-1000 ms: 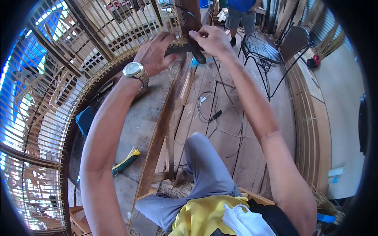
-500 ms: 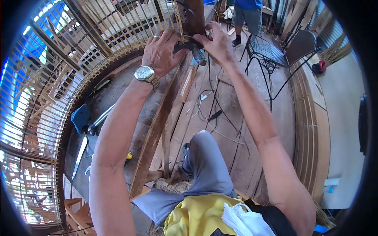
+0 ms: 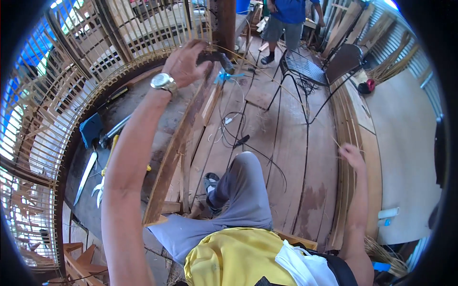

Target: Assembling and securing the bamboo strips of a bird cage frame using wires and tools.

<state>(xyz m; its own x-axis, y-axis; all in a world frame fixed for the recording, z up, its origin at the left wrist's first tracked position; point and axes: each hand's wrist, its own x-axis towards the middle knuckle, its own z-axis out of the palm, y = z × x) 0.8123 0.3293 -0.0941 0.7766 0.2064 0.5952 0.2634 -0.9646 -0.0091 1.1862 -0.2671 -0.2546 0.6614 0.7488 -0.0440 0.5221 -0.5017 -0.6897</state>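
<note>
My left hand, with a watch on its wrist, reaches to the end of a curved frame of upright cane rods. Its fingers lie over the bound rim and its thumb is on the near side. From there a thin cane strip runs slanting down to the right across the floor and past the chair. My right hand is far out to the right, closed in a pinch on the strip's end. Beside my left hand a dark rounded bar end sticks out, with a blue tie near it.
A saw blade, pliers and a hammer lie on the dark board at left. A wooden beam runs beside my leg. A metal chair, a cable and a standing person are ahead.
My right hand has swung away from the frame, out to the right and nearer, drawing the cane strip out long. My left hand stays at the rim. The view has shifted slightly.
</note>
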